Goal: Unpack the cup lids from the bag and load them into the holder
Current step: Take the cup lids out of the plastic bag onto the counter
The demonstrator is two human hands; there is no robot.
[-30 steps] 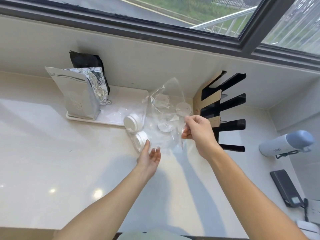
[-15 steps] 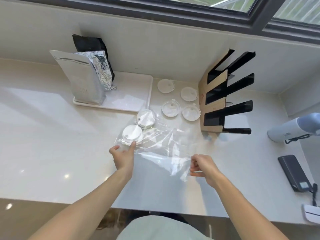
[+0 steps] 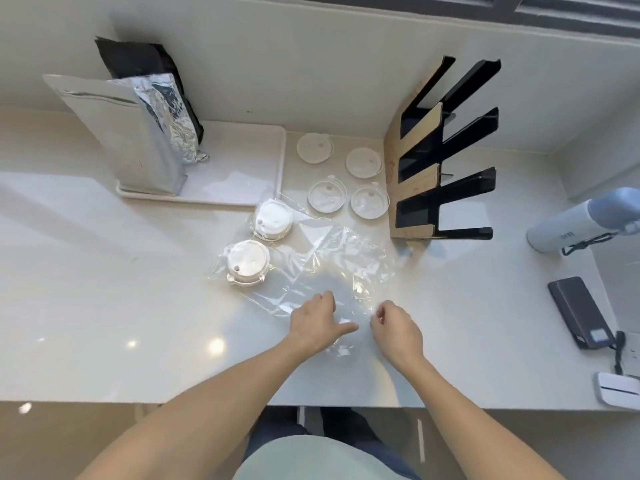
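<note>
lying flat and crinkled on the pale counter (image 3: 104,306), the clear plastic bag (image 3: 322,268) is spread from the near middle toward the holder. its near edge is met by both hands. the left hand (image 3: 317,325) is laid palm-down on the film, fingers loosely spread and thumb pointing right, nothing clamped in it. the right hand (image 3: 398,329) is curled just beside it at the bag's near right edge, fingertips drawn together; whether film is pinched between them cannot be told.

two stacks of white cup lids (image 3: 247,263) (image 3: 273,220) are seen at the bag's left side, the nearer one partly under the film, the farther one at the bag's far left corner, just beside a white tray (image 3: 242,168). four clear lids (image 3: 327,196) (image 3: 370,201) (image 3: 314,148) (image 3: 363,162) are laid singly on the counter beyond the bag, in two pairs, between the tray and the holder.

the black slotted holder (image 3: 446,150) with its cardboard side is stood upright against the back wall, to the right of the clear lids; no lid is seen in its slots.

on the tray a silver pouch (image 3: 128,140), a crumpled foil bag (image 3: 169,123) and a black bag (image 3: 138,64) are stood. a pale blue bottle (image 3: 575,223) and a dark phone (image 3: 581,311) are lying at the far right.
</note>
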